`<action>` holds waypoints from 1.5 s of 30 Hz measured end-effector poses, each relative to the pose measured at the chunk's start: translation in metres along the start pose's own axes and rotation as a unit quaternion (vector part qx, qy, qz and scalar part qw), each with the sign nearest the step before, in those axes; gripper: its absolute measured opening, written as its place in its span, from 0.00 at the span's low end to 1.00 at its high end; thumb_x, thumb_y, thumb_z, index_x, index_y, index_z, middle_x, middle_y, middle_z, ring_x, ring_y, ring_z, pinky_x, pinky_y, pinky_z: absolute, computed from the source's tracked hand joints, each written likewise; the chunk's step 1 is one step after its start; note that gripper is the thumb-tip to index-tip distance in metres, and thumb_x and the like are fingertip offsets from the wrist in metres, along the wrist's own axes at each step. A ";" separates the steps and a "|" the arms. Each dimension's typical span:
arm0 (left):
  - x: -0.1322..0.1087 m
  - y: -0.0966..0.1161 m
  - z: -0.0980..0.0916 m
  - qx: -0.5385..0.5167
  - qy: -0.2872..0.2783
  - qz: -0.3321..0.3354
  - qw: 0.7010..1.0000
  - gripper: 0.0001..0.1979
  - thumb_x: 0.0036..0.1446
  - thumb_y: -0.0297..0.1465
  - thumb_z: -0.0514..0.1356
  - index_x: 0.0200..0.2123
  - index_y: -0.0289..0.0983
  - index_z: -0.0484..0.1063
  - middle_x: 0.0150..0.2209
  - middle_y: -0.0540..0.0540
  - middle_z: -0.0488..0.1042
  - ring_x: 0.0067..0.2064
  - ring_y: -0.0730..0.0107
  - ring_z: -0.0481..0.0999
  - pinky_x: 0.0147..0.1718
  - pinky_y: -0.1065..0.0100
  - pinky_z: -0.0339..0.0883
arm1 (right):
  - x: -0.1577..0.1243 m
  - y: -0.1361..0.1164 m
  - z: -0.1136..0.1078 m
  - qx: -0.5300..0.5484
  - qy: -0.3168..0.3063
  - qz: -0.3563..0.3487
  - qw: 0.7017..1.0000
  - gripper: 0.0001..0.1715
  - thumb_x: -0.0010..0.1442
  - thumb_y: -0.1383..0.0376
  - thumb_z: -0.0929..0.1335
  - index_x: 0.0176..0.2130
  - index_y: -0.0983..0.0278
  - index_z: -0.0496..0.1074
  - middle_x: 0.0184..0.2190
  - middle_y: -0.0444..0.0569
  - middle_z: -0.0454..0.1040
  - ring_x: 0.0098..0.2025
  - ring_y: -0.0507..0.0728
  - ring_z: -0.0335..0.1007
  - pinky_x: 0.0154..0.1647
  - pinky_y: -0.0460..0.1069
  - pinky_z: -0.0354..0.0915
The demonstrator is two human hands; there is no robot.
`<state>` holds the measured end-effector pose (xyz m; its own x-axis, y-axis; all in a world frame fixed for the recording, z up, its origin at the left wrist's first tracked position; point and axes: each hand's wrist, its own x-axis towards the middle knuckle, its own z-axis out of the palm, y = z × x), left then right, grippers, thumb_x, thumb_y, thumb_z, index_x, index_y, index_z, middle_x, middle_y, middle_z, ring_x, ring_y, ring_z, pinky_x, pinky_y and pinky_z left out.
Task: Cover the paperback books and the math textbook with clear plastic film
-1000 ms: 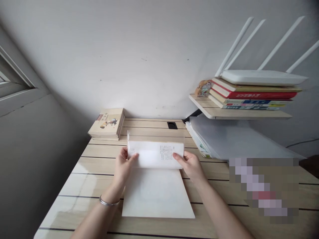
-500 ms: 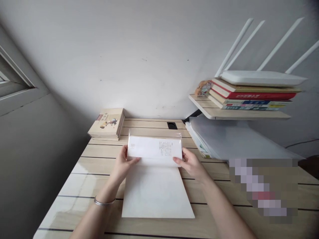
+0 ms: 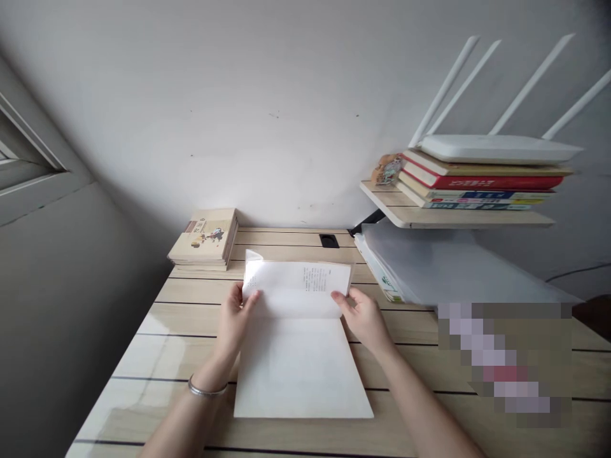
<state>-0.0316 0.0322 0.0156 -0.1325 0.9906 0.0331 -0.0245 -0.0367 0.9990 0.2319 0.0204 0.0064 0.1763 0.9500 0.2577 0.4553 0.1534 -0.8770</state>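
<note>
A white book lies flat on the wooden desk in front of me. Its far flap, a printed white sheet inside a clear plastic cover, stands raised above the book's far edge. My left hand, with a silver bracelet on the wrist, pinches the flap's left corner. My right hand pinches its right corner. Both hands rest at the book's far end.
A stack of beige books sits at the desk's far left corner. A small black cable hole is near the wall. At right, white folders lie under a shelf holding books and a white router.
The raised flap has shifted slightly in my hands: it lifted further from the book half a second ago, and its left corner now curls a little. Both hands stayed on it.
</note>
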 end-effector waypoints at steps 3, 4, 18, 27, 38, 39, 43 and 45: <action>0.000 0.002 0.000 -0.047 -0.016 0.000 0.999 0.20 0.48 0.41 0.65 0.40 0.36 0.69 0.36 0.45 0.76 0.35 0.69 0.73 0.33 0.72 0.65 | 0.000 -0.002 -0.001 0.052 -0.043 0.030 0.997 0.25 0.51 0.49 0.70 0.42 0.65 0.74 0.42 0.56 0.78 0.45 0.64 0.73 0.45 0.55 0.69; 0.000 0.003 0.000 -0.063 -0.016 -0.004 0.998 0.20 0.47 0.41 0.66 0.40 0.36 0.69 0.37 0.45 0.76 0.35 0.69 0.73 0.34 0.71 0.65 | 0.000 -0.002 -0.001 0.065 -0.055 0.042 0.995 0.26 0.50 0.49 0.71 0.42 0.65 0.74 0.43 0.56 0.78 0.46 0.64 0.73 0.46 0.55 0.69; 0.008 -0.003 0.009 -0.094 0.040 -0.013 0.995 0.20 0.44 0.46 0.65 0.25 0.36 0.65 0.21 0.55 0.64 0.22 0.80 0.59 0.22 0.76 0.53 | -0.001 -0.004 -0.006 0.179 -0.126 0.104 0.970 0.28 0.45 0.49 0.74 0.40 0.65 0.77 0.43 0.56 0.78 0.47 0.66 0.73 0.49 0.58 0.68; 0.007 0.008 0.008 -0.127 0.009 -0.037 0.991 0.21 0.41 0.46 0.67 0.25 0.35 0.66 0.22 0.54 0.67 0.22 0.80 0.61 0.22 0.76 0.53 | 0.002 -0.001 -0.008 0.164 -0.125 0.120 0.971 0.30 0.42 0.46 0.74 0.37 0.65 0.78 0.40 0.57 0.79 0.47 0.68 0.73 0.50 0.60 0.67; 0.008 0.007 0.001 -0.064 -0.006 -0.008 0.998 0.20 0.45 0.47 0.64 0.25 0.36 0.68 0.23 0.52 0.68 0.25 0.76 0.65 0.25 0.75 0.58 | 0.003 0.001 -0.007 0.172 -0.126 0.108 0.971 0.28 0.43 0.47 0.74 0.37 0.65 0.78 0.40 0.56 0.79 0.47 0.68 0.73 0.50 0.60 0.67; 0.007 0.009 -0.001 -0.066 -0.034 -0.014 0.997 0.19 0.43 0.45 0.67 0.29 0.36 0.70 0.27 0.50 0.72 0.28 0.73 0.69 0.28 0.73 0.61 | 0.003 -0.001 -0.007 0.173 -0.122 0.108 0.971 0.28 0.43 0.47 0.74 0.37 0.65 0.78 0.40 0.56 0.79 0.46 0.68 0.73 0.49 0.60 0.68; 0.008 0.007 -0.003 -0.054 -0.072 -0.046 0.995 0.21 0.37 0.40 0.71 0.33 0.34 0.74 0.33 0.44 0.77 0.33 0.66 0.74 0.33 0.69 0.66 | 0.002 0.000 -0.008 0.161 -0.120 0.103 0.974 0.28 0.47 0.48 0.73 0.40 0.65 0.77 0.41 0.57 0.78 0.47 0.67 0.73 0.50 0.59 0.67; 0.010 0.003 -0.002 -0.049 -0.058 -0.043 0.996 0.19 0.38 0.41 0.69 0.31 0.33 0.74 0.30 0.45 0.77 0.32 0.66 0.74 0.32 0.69 0.65 | 0.001 0.003 -0.008 0.142 -0.115 0.095 0.979 0.27 0.49 0.48 0.72 0.40 0.65 0.77 0.41 0.56 0.78 0.48 0.67 0.72 0.50 0.58 0.67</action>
<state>-0.0348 0.0413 0.0193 -0.0111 0.9989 -0.0446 -0.1286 0.0429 0.9908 0.2401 0.0198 0.0074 0.0185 0.9998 0.0094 0.1664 0.0062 -0.9860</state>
